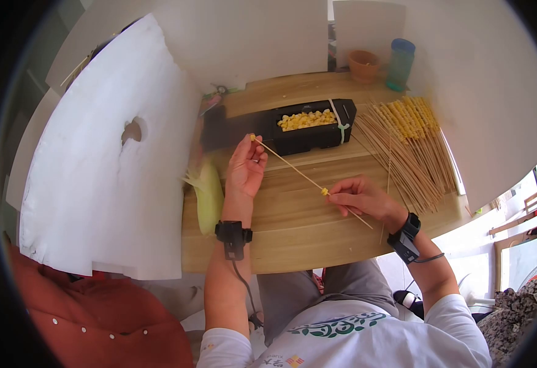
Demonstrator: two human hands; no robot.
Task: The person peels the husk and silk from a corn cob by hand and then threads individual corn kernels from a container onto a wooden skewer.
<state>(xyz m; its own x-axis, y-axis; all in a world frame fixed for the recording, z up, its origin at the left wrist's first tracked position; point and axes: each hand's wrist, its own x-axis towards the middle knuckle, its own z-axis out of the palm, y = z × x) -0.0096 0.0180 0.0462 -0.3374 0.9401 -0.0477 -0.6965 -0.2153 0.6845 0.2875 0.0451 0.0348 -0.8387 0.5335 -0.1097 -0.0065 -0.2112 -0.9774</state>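
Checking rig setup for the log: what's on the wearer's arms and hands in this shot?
Both hands are bare, no gloves. The left hand has a black wrist strap carrying a small black module, with a thin dark cable running back along the forearm. The right hand has a similar black strap and module, also cabled. Short white sleeves end above the elbows.

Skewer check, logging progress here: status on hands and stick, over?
Left hand pinches kernel at skewer tip. Right hand grips skewer lower down, one kernel threaded there. Black tray of kernels behind; path unobstructed.
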